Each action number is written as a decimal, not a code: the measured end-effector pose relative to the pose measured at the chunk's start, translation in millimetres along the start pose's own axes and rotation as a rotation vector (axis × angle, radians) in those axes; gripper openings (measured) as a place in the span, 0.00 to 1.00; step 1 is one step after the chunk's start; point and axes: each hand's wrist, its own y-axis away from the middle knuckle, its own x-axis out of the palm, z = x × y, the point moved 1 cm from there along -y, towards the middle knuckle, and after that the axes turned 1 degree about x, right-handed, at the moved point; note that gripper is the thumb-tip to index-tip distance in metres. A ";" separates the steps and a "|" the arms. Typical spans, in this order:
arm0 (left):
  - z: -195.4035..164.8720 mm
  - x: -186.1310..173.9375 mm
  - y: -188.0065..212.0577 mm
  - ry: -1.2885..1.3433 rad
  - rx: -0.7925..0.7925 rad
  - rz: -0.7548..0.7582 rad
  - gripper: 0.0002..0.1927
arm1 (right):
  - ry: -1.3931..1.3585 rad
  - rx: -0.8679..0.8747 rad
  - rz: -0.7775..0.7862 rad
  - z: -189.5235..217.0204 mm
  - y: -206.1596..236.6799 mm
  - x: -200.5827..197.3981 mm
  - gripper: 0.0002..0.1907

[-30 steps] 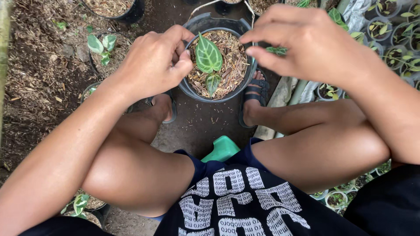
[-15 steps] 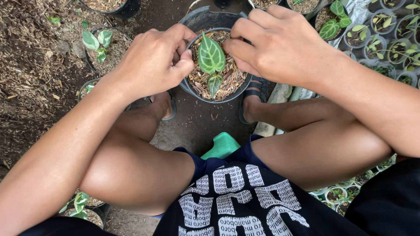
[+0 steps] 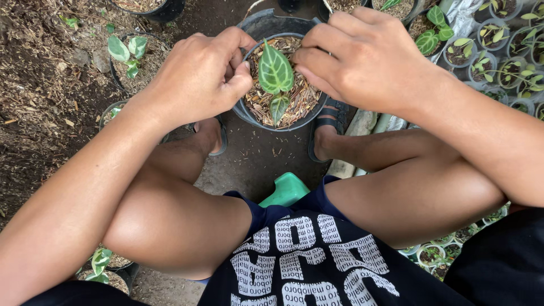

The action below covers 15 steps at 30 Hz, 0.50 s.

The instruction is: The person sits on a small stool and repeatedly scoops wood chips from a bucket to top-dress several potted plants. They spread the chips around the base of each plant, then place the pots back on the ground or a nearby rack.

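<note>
While both hands press at the black pot [image 3: 249, 116] upper centre | left hand [image 3: 198, 85] curled closed on its left rim | right hand [image 3: 368, 59] fingers bent onto mulch beside the green seedling [image 3: 276, 76] | small potted plants [image 3: 498, 51] upper right

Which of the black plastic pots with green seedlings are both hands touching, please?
The black plastic pot between the feet, holding one white-veined green seedling; the left hand and right hand rest on its rim, while the other pots stand untouched around it.
</note>
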 end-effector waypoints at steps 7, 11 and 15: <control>3.3 -3.2 1.7 0.023 -0.049 -0.001 0.14 | -0.156 0.121 0.018 -8.3 6.1 -23.3 0.03; 5.5 -7.1 4.2 0.066 -0.137 -0.009 0.14 | -0.124 0.179 0.147 -15.4 9.9 -40.8 0.04; 5.2 -8.5 2.7 0.044 -0.096 -0.020 0.13 | -0.157 0.186 0.157 -10.9 6.5 -36.5 0.09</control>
